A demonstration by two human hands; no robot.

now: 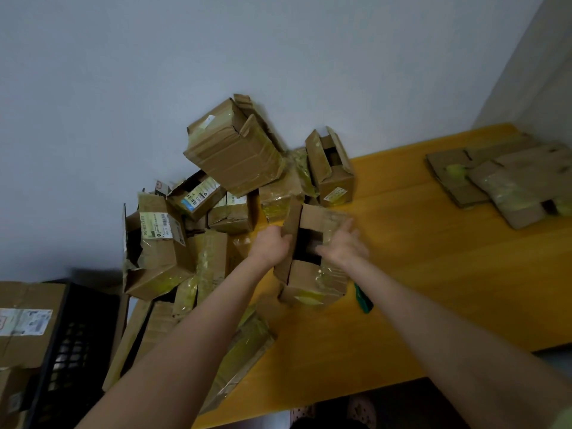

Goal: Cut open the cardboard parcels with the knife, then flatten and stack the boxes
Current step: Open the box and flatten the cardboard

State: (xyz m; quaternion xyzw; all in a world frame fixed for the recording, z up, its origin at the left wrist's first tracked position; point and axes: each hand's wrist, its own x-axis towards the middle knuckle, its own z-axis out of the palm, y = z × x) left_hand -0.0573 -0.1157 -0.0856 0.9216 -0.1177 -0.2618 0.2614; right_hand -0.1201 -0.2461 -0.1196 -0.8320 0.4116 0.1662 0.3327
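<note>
An open cardboard box (312, 280) with yellowish tape stands on the wooden table (433, 274) in front of me, its dark inside showing. My left hand (272, 244) grips the box's left flap. My right hand (343, 243) is blurred, fingers spread, at the right flap over the opening. A green-handled knife (363, 298) lies on the table just right of the box, under my right forearm. A heap of cardboard parcels (229, 181) is piled against the wall behind and to the left.
Flattened boxes (501, 181) lie stacked at the table's far right. More flat cardboard (244, 345) lies under my left arm. A black crate (71, 351) and another carton (24, 323) stand at the lower left. The table's near edge runs along the bottom.
</note>
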